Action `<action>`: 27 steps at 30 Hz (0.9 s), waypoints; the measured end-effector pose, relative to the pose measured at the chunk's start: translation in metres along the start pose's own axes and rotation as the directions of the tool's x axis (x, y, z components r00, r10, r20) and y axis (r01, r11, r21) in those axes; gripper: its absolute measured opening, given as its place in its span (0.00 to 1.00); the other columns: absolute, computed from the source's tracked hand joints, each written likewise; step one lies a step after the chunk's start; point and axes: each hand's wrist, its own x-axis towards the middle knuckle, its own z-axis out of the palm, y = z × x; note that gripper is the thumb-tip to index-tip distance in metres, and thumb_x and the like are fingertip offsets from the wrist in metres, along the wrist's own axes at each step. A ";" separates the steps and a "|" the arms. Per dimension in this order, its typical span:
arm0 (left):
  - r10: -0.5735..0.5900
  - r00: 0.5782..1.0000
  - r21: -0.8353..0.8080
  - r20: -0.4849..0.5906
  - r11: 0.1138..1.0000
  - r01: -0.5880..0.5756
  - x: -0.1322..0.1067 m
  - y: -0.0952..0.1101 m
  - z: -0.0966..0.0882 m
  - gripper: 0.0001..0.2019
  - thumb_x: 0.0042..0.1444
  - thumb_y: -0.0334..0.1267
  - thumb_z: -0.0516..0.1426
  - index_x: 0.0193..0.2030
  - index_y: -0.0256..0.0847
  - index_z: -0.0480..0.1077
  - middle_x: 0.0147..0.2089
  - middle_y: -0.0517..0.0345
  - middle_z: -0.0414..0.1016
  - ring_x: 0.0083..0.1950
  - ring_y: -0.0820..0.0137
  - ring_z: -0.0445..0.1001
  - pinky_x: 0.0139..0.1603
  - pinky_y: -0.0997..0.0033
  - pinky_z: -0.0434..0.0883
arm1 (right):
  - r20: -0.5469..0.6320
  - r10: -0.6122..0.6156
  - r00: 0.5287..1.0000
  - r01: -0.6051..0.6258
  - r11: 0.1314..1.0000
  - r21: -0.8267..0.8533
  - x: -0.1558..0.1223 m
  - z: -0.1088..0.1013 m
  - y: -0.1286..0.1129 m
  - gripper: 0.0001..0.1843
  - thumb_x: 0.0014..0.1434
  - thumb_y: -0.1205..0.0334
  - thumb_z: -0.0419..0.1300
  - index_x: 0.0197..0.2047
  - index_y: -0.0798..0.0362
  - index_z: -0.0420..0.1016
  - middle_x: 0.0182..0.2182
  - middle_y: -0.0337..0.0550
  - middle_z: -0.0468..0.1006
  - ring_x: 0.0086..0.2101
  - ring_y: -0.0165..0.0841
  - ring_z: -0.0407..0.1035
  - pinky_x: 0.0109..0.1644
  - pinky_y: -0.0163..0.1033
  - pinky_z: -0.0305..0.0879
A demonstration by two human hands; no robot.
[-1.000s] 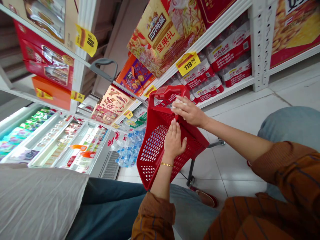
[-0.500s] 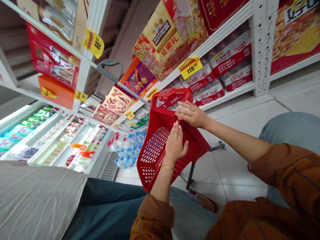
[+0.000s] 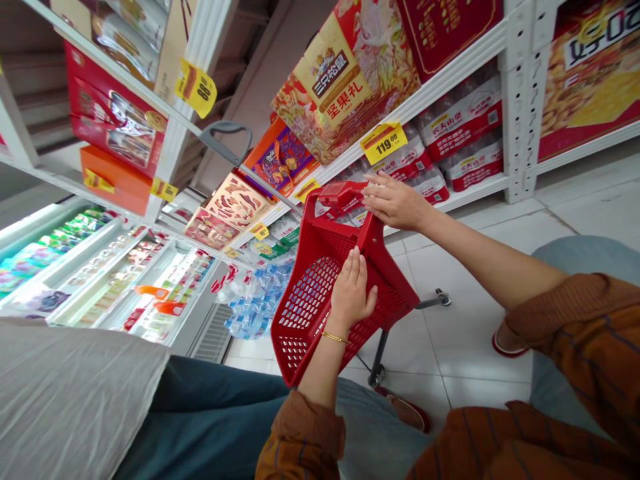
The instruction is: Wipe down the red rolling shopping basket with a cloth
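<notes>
At the centre of the frame, part of the red plastic basket with perforated sides [image 3: 377, 267] is hidden by the left hand [image 3: 351, 293], held flat with thumb apart; whether the basket is touched there cannot be told. Its upper right rim is overlapped by the right hand [image 3: 395, 202], whose fingers are extended; its thumb is hidden, so any pinch cannot be made out. Clear blue bottles [image 3: 254, 303] left of the basket are partly covered by it.
</notes>
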 end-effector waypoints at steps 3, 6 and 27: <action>0.006 1.000 0.004 0.004 1.000 -0.006 0.000 0.000 0.000 0.43 0.60 0.39 0.51 0.72 0.29 0.27 0.75 0.37 0.25 0.75 0.49 0.34 0.69 0.42 0.56 | 0.038 -0.037 0.999 0.037 0.999 -0.017 0.003 -0.003 0.000 0.13 0.65 0.64 0.52 0.41 0.54 0.79 0.45 0.49 0.79 0.62 0.44 0.60 0.64 0.61 0.57; 0.021 1.000 0.014 -0.010 1.000 -0.021 0.000 0.000 0.000 0.42 0.60 0.39 0.51 0.72 0.27 0.27 0.75 0.36 0.25 0.75 0.50 0.33 0.70 0.44 0.56 | 0.069 -0.051 0.996 0.054 0.997 -0.050 0.005 -0.003 -0.001 0.13 0.64 0.64 0.52 0.39 0.54 0.79 0.41 0.49 0.79 0.59 0.44 0.64 0.64 0.62 0.57; 0.115 0.993 0.016 -0.015 0.993 -0.115 -0.033 -0.003 -0.007 0.44 0.61 0.46 0.52 0.72 0.29 0.29 0.75 0.33 0.33 0.75 0.50 0.36 0.68 0.43 0.59 | 0.175 0.008 0.985 0.027 0.980 -0.199 0.004 -0.038 -0.058 0.16 0.65 0.64 0.50 0.34 0.53 0.77 0.32 0.46 0.77 0.43 0.40 0.67 0.63 0.54 0.57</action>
